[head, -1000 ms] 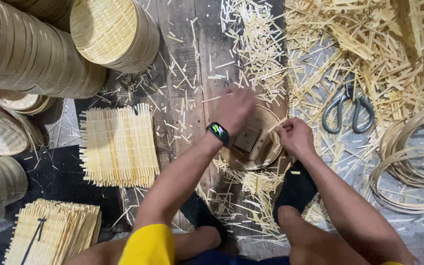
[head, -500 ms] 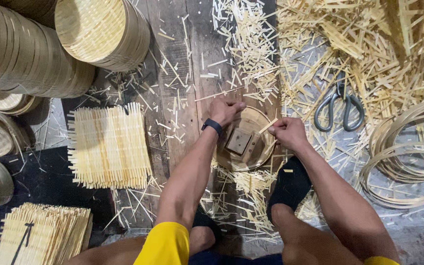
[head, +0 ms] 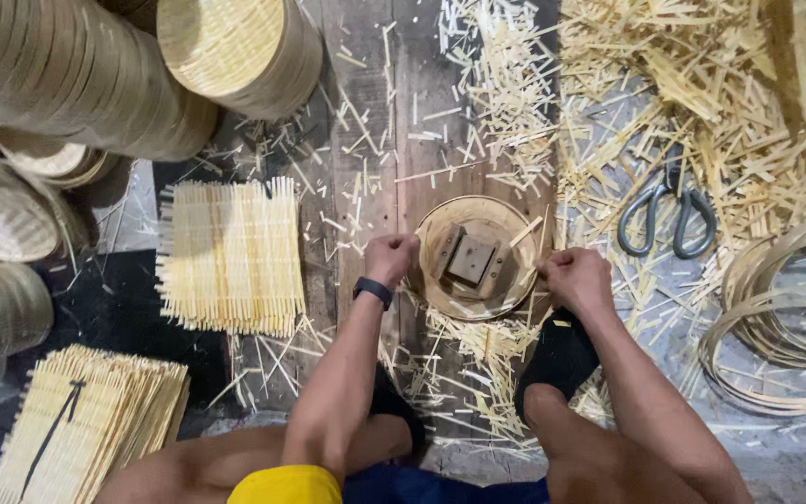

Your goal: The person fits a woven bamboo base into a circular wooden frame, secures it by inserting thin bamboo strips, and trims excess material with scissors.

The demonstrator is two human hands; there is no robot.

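Both our left hand and right hand, earlier resting above, now grip with clenched fingers the sides of the round bamboo tray.

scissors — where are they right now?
Head view, right of the round bamboo tray: the scissors lie on bamboo offcuts, above and right of the right hand.

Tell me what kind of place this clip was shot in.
Most likely a small bamboo-weaving workshop, with the work done on the floor. Stacks of round woven baskets fill one corner, square woven mats lie near the left hand, and scissors rest among split strips beyond the right hand.
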